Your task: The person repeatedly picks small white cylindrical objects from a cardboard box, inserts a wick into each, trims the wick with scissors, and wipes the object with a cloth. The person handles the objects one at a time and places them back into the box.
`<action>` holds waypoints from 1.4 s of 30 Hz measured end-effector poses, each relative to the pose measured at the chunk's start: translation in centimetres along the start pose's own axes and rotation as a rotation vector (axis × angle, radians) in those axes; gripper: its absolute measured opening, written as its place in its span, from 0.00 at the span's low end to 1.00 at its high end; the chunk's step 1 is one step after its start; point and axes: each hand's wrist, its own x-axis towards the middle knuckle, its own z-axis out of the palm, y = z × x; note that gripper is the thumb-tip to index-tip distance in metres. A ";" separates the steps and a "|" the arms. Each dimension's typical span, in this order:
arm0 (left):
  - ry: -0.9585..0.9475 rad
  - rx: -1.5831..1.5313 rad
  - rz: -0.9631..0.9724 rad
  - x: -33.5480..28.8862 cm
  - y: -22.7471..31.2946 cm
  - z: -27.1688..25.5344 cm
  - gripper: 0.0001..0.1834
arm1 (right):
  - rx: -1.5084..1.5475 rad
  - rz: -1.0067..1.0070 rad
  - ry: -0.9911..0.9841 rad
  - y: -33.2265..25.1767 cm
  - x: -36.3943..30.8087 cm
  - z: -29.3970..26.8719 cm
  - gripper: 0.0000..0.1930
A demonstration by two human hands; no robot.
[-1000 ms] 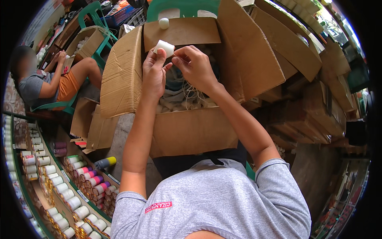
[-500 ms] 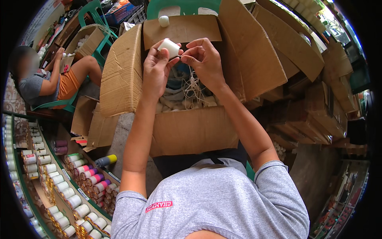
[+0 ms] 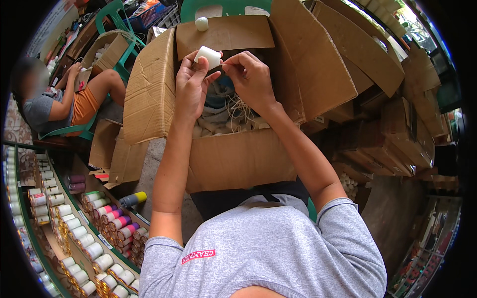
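Observation:
My left hand [image 3: 191,82] is closed around a stubby white votive candle [image 3: 207,57], tipped over so its flat end faces up and left. The fingertips of my right hand [image 3: 248,77] pinch a thin white wick [image 3: 222,63] beside the candle's lower right end. Both hands are above an open cardboard box [image 3: 241,161]. Inside it, a tangle of pale strings [image 3: 239,107] hangs below my right hand, over grey-blue cloth [image 3: 214,107] and several small whitish pieces [image 3: 228,128]. My fingers hide part of the candle's end.
A white rounded piece [image 3: 201,24] rests on the box's far flap, before a green chair [image 3: 228,7]. At left sits a person [image 3: 64,99], hands together. Racks of white and coloured spools [image 3: 92,251] stand lower left; stacked cartons [image 3: 392,136] are on the right.
The candle has tilted and shifted slightly up and left in my left hand. My right fingertips have drawn a little left, and the thin wick between them and the candle now shows.

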 end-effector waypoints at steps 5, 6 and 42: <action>-0.006 0.002 0.010 -0.1 0.0 0.0 0.21 | -0.057 -0.044 -0.001 0.5 -0.1 0.5 0.03; -0.006 0.005 0.014 -0.1 -0.1 0.0 0.21 | -0.065 -0.050 0.003 0.6 -0.1 0.5 0.03; 0.097 0.191 -0.260 -0.2 -0.2 -0.5 0.17 | 0.065 0.423 -0.080 1.2 0.2 -1.5 0.06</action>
